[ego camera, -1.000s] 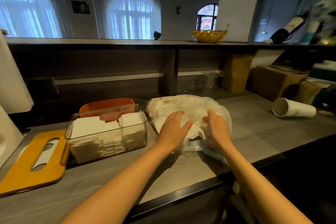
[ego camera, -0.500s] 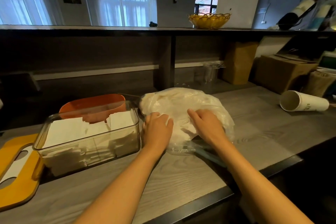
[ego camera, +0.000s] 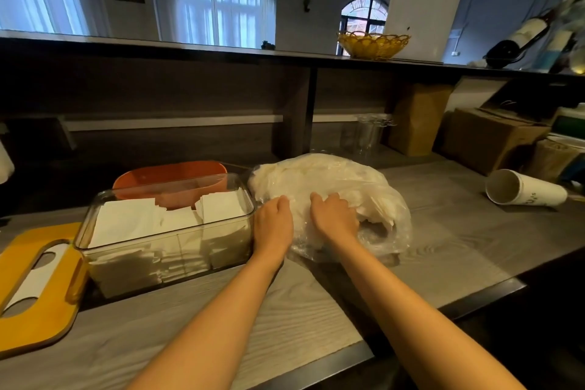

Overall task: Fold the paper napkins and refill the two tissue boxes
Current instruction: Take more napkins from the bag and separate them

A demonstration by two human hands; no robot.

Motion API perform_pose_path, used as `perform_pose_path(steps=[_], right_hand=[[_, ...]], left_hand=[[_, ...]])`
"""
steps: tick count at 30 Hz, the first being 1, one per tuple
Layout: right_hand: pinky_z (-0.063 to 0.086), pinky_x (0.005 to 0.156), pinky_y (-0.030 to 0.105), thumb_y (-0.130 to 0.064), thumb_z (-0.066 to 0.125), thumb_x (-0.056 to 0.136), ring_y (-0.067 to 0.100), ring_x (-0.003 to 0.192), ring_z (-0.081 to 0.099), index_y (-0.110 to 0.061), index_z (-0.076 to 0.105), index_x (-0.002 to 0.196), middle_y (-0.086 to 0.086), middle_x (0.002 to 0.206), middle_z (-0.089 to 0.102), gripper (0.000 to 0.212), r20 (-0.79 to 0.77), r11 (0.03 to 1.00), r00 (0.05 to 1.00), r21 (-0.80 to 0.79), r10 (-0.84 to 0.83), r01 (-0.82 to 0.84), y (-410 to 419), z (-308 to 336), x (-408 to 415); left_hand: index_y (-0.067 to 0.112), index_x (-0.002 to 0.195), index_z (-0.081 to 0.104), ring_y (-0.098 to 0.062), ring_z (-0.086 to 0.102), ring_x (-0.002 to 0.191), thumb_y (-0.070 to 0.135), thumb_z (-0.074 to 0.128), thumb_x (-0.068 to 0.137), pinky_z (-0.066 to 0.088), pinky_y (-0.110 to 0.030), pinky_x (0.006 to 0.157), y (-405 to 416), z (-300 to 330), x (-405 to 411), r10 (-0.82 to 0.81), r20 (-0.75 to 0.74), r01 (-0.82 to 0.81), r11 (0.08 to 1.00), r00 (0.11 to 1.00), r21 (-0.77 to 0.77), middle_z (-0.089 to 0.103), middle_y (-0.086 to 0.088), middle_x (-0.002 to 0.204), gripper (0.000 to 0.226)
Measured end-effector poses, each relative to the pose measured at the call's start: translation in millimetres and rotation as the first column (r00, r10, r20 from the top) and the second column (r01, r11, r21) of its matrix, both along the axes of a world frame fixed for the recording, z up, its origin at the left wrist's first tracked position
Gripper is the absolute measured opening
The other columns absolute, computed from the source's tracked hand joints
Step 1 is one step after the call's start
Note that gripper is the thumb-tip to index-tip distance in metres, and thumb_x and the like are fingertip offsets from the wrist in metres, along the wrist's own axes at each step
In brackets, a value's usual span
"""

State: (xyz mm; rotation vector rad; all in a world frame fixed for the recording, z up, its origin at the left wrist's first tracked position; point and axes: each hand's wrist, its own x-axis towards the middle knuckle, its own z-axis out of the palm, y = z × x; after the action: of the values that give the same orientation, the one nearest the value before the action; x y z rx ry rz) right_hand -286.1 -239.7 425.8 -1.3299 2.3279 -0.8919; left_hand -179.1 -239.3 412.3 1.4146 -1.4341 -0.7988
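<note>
A clear plastic bag (ego camera: 329, 180) stuffed with white paper napkins lies on the grey counter, its mouth facing me. My left hand (ego camera: 273, 225) rests on the bag's left edge, fingers curled on the plastic. My right hand (ego camera: 335, 218) presses on the bag's front, fingers bent into the plastic near the opening. A clear tissue box (ego camera: 164, 241) with folded white napkins stands just left of the bag, lid off. An orange tissue box (ego camera: 171, 174) sits behind it, mostly hidden. The yellow lid (ego camera: 34, 288) with a slot lies at the far left.
A white paper cup (ego camera: 522, 190) lies on its side at the right. Cardboard boxes (ego camera: 487, 136) and a brown paper bag (ego camera: 418, 117) stand at the back right. A raised shelf with a yellow basket (ego camera: 373, 44) runs behind. The counter's dark front edge (ego camera: 474, 301) is near.
Both hands slid left and farther up over the bag; my left hand went from the bag's middle to its left edge. The camera view shifted slightly left and down.
</note>
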Motion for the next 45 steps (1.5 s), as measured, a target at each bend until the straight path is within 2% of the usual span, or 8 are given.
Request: perform_pose_path(steps=[10, 14, 18, 29, 35, 37, 41, 45], right_hand=[[0.046, 0.087, 0.038, -0.056, 0.042, 0.1, 0.031, 0.109, 0.061, -0.009, 0.053, 0.132, 0.012, 0.122, 0.062, 0.058, -0.15, 0.962, 0.982, -0.233, 0.112, -0.145, -9, -14, 3], [0.048, 0.075, 0.037, -0.048, 0.053, 0.098, 0.023, 0.085, 0.063, -0.011, 0.061, 0.1, 0.005, 0.086, 0.063, 0.038, -0.099, 0.905, 0.972, -0.355, 0.212, -0.234, -6, -10, 2], [0.037, 0.059, 0.034, -0.043, 0.063, 0.094, 0.014, 0.057, 0.042, -0.016, 0.047, 0.064, 0.001, 0.06, 0.046, 0.043, 0.038, 0.825, 0.965, -0.528, 0.261, -0.202, 2, 0, -8], [0.036, 0.052, 0.033, -0.041, 0.068, 0.09, 0.016, 0.053, 0.046, -0.003, 0.064, 0.067, 0.005, 0.057, 0.055, 0.045, -0.018, 0.784, 0.988, -0.606, 0.156, -0.135, 10, 58, -44], [0.035, 0.049, 0.028, -0.032, 0.067, 0.091, 0.008, 0.05, 0.041, -0.002, 0.061, 0.063, 0.002, 0.056, 0.048, 0.042, 0.142, 0.651, 0.96, -0.758, 0.243, -0.052, 13, 106, -30], [0.042, 0.05, 0.024, -0.029, 0.066, 0.093, 0.005, 0.054, 0.05, -0.01, 0.061, 0.064, 0.0, 0.061, 0.054, 0.034, 0.261, 0.608, 0.914, -0.793, 0.312, 0.019, 13, 116, -14], [0.048, 0.055, 0.023, -0.029, 0.064, 0.096, 0.011, 0.065, 0.059, -0.014, 0.065, 0.077, 0.001, 0.073, 0.062, 0.024, 0.565, 0.701, 0.743, -0.689, 0.36, 0.185, -5, 92, 20], [0.044, 0.06, 0.031, -0.032, 0.062, 0.096, 0.011, 0.064, 0.054, -0.011, 0.064, 0.079, 0.001, 0.071, 0.061, 0.027, 0.486, 0.81, 0.831, -0.581, 0.27, 0.078, -19, 25, 33]], left_hand=[[0.01, 0.131, 0.063, -0.022, 0.055, 0.115, 0.043, 0.022, 0.109, 0.041, -0.036, 0.1, -5, -7, 0, -0.023, -0.146, 0.024, 1.0, 0.989, -0.001, 0.061, -0.008, 0.128, 0.057], [0.014, 0.135, 0.061, -0.026, 0.052, 0.128, 0.049, 0.018, 0.108, 0.039, -0.044, 0.112, -8, -11, -1, -0.039, -0.132, 0.042, 0.999, 0.99, 0.022, 0.058, -0.011, 0.14, 0.063], [0.023, 0.14, 0.058, -0.028, 0.051, 0.131, 0.056, 0.014, 0.105, 0.038, -0.048, 0.113, -7, -11, -3, -0.083, -0.096, 0.089, 0.995, 0.992, 0.053, 0.054, -0.01, 0.145, 0.065], [0.019, 0.142, 0.056, -0.027, 0.046, 0.135, 0.05, 0.014, 0.107, 0.034, -0.035, 0.107, 1, -5, -3, -0.099, -0.053, 0.102, 0.993, 0.994, 0.061, 0.05, -0.009, 0.148, 0.062], [0.016, 0.133, 0.062, -0.015, 0.047, 0.127, 0.04, 0.029, 0.109, 0.032, -0.026, 0.106, 5, -5, 0, -0.073, -0.265, 0.036, 0.989, 0.962, -0.14, 0.056, -0.001, 0.138, 0.047], [0.013, 0.131, 0.062, -0.015, 0.051, 0.125, 0.051, 0.035, 0.102, 0.036, -0.03, 0.109, 7, -6, -2, -0.096, -0.429, 0.038, 0.989, 0.898, -0.141, 0.058, -0.002, 0.135, 0.054], [0.008, 0.122, 0.064, -0.024, 0.063, 0.115, 0.053, 0.036, 0.101, 0.05, -0.031, 0.097, 6, 2, -4, -0.196, -0.801, 0.177, 0.977, 0.565, -0.115, 0.068, -0.013, 0.123, 0.058], [0.014, 0.136, 0.059, -0.024, 0.063, 0.121, 0.063, 0.041, 0.087, 0.051, -0.038, 0.099, 5, 6, -2, -0.192, -0.91, 0.332, 0.941, 0.367, -0.064, 0.068, -0.012, 0.129, 0.072]])
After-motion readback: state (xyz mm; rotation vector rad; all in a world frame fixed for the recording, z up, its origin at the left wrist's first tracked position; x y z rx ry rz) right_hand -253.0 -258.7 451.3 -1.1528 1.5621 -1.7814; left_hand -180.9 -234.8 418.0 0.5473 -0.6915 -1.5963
